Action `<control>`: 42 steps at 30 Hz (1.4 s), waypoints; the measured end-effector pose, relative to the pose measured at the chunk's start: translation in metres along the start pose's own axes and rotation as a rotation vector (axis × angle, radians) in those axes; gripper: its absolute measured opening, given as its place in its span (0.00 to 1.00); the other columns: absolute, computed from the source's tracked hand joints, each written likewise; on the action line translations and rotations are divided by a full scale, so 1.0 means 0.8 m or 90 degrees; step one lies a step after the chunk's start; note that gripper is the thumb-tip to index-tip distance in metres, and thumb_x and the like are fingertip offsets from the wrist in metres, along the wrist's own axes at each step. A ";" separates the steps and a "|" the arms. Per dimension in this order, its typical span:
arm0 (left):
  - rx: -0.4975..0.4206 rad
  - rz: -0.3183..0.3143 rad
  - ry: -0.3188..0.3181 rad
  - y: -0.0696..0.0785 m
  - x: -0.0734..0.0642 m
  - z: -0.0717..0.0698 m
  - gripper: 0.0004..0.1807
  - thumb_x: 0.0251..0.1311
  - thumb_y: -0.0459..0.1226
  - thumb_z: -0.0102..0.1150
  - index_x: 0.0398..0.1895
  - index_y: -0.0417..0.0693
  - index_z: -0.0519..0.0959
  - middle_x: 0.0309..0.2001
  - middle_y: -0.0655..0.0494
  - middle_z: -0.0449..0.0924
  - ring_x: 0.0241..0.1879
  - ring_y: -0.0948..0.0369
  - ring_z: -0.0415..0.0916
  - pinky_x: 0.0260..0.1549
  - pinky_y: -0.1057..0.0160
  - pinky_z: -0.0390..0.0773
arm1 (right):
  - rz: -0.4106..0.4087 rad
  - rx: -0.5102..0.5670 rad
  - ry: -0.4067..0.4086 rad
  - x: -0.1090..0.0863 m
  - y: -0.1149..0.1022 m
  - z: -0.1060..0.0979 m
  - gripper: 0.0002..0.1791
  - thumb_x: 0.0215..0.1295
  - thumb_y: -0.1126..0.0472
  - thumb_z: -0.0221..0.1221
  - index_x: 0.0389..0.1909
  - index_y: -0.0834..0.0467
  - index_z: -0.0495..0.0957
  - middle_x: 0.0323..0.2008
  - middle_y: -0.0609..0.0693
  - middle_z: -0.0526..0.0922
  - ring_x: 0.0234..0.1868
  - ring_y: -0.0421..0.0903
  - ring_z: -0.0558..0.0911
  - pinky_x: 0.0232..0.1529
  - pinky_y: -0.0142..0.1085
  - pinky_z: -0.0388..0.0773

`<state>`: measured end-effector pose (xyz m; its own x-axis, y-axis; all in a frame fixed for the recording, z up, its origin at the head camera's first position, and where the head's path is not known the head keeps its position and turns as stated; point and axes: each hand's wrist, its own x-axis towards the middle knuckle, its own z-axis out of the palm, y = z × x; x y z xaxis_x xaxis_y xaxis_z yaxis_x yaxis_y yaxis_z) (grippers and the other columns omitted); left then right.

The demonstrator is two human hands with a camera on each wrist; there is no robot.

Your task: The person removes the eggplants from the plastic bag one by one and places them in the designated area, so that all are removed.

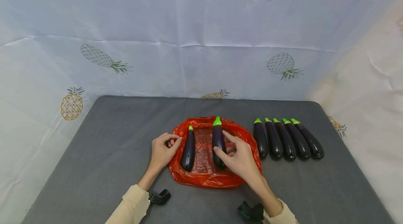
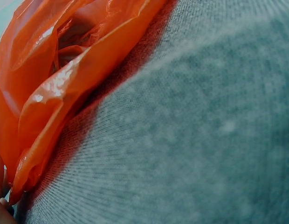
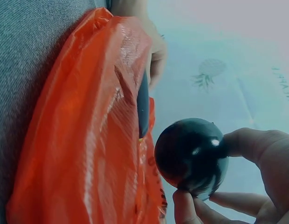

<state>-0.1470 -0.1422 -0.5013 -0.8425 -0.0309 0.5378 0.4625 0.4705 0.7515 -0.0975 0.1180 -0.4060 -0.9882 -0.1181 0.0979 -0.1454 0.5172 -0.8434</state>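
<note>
A red plastic bag (image 1: pixel 207 181) lies opened wide on the grey table, its rim rolled into a ring. One dark eggplant (image 1: pixel 188 152) with a green tip rests inside it on the left. My right hand (image 1: pixel 237 156) holds a second eggplant (image 1: pixel 218 140) between thumb and fingers over the bag's right half. In the right wrist view the round end of this eggplant (image 3: pixel 191 156) is pinched, apart from the bag's side. My left hand (image 1: pixel 164 149) pinches the bag's left rim; in the left wrist view only its fingertips show at the bag's edge.
Several eggplants (image 1: pixel 288 140) lie side by side in a row to the right of the bag, green tips pointing away. Behind the grey table (image 1: pixel 126 129) hangs a white cloth (image 1: pixel 195 70) printed with pineapples. Black straps (image 1: pixel 160 197) sit at both wrists.
</note>
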 end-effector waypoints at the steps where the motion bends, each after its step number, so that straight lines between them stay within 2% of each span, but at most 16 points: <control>1: 0.000 0.001 0.001 0.000 0.000 0.000 0.03 0.52 0.38 0.66 0.24 0.52 0.82 0.17 0.60 0.67 0.17 0.66 0.63 0.18 0.73 0.62 | 0.000 0.000 0.001 -0.001 0.000 -0.002 0.34 0.53 0.53 0.67 0.61 0.54 0.69 0.42 0.49 0.79 0.26 0.39 0.79 0.28 0.30 0.77; 8: -0.002 0.012 0.003 0.001 0.000 0.000 0.03 0.52 0.37 0.66 0.24 0.51 0.82 0.17 0.60 0.67 0.17 0.66 0.63 0.18 0.73 0.63 | 0.014 -0.003 0.003 -0.007 0.000 -0.013 0.34 0.52 0.51 0.67 0.61 0.51 0.69 0.44 0.49 0.79 0.26 0.39 0.78 0.26 0.31 0.77; 11: -0.003 0.004 0.000 0.000 0.000 0.000 0.03 0.52 0.38 0.66 0.23 0.52 0.82 0.17 0.61 0.67 0.17 0.66 0.63 0.18 0.72 0.62 | 0.017 0.001 0.002 -0.008 0.000 -0.017 0.35 0.52 0.49 0.67 0.62 0.50 0.68 0.45 0.49 0.78 0.26 0.40 0.78 0.24 0.32 0.77; 19: -0.002 0.002 0.000 0.001 0.001 0.000 0.04 0.52 0.38 0.66 0.23 0.53 0.82 0.17 0.62 0.68 0.17 0.66 0.63 0.18 0.73 0.63 | -0.001 -0.026 0.013 -0.015 -0.001 -0.027 0.33 0.52 0.49 0.66 0.61 0.50 0.69 0.41 0.47 0.78 0.25 0.39 0.77 0.26 0.32 0.76; 27: -0.010 0.017 0.011 0.001 0.000 0.002 0.04 0.47 0.29 0.68 0.22 0.44 0.81 0.15 0.54 0.68 0.15 0.62 0.63 0.16 0.71 0.61 | 0.004 -0.052 0.024 -0.026 0.003 -0.038 0.33 0.52 0.49 0.67 0.60 0.50 0.70 0.37 0.46 0.77 0.25 0.38 0.77 0.28 0.32 0.76; 36: -0.005 -0.011 -0.003 0.000 0.000 -0.001 0.04 0.52 0.39 0.66 0.23 0.52 0.82 0.17 0.61 0.68 0.17 0.66 0.63 0.18 0.72 0.63 | -0.001 -0.094 0.046 -0.045 0.010 -0.052 0.33 0.50 0.51 0.68 0.59 0.51 0.72 0.37 0.46 0.77 0.25 0.38 0.76 0.27 0.31 0.76; 42: -0.003 0.005 0.003 -0.001 -0.001 0.000 0.04 0.52 0.38 0.66 0.23 0.51 0.82 0.16 0.60 0.67 0.16 0.66 0.63 0.17 0.73 0.62 | 0.007 -0.134 0.058 -0.058 0.013 -0.062 0.32 0.50 0.50 0.68 0.58 0.50 0.72 0.38 0.45 0.78 0.23 0.37 0.74 0.26 0.30 0.75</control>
<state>-0.1468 -0.1425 -0.5019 -0.8376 -0.0319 0.5454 0.4699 0.4672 0.7490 -0.0553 0.1709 -0.3933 -0.9888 -0.0389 0.1444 -0.1316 0.6849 -0.7166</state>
